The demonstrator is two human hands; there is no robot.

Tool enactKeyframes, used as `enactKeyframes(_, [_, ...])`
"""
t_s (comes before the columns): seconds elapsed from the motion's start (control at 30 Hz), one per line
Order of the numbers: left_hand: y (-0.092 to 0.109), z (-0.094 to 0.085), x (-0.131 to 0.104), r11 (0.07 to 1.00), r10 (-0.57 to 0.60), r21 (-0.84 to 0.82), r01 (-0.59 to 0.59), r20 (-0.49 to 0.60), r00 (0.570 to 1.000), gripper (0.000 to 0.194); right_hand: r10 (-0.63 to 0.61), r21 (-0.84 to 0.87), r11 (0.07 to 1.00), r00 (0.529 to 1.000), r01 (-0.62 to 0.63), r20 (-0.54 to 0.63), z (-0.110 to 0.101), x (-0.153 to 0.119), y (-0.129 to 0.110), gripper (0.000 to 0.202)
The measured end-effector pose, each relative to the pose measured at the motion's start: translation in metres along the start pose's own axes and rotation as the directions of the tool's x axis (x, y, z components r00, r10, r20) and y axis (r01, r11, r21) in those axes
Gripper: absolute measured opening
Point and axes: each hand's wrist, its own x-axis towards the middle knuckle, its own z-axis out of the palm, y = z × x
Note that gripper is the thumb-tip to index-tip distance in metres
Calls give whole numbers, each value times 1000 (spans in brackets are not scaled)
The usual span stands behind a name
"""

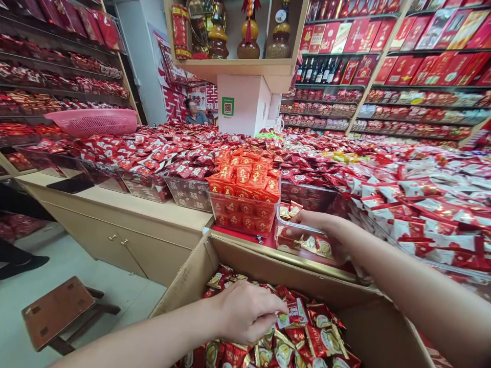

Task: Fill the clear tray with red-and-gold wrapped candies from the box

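My left hand (251, 312) is inside an open cardboard box (326, 281), palm down with its fingers curled. Its fingertips press on red, gold and white candy packets (322, 337) that cover the box's bottom. Part of what they grip is hidden under the hand. Across the box, my right hand (312, 222) is closed over the rim of a clear plastic bin (282, 217), fingers reaching inside. Several gold and red candy packets (322, 246) lie low in that bin. Left of it stands a clear bin heaped with orange-red packets (243, 176).
Bins of wrapped sweets (433, 204) spread across the counter (172, 209). A pink basket (95, 122) sits at the back left, and a wooden stool (57, 306) stands on the floor. Stocked shelves line the walls; a person (197, 117) is in the background.
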Motion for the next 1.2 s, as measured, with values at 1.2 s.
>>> enactKeyframes(1.2, [-8, 17, -1, 997, -63, -32, 69, 154, 986, 24, -127, -140, 984, 980, 106, -152, -2, 14, 5, 33])
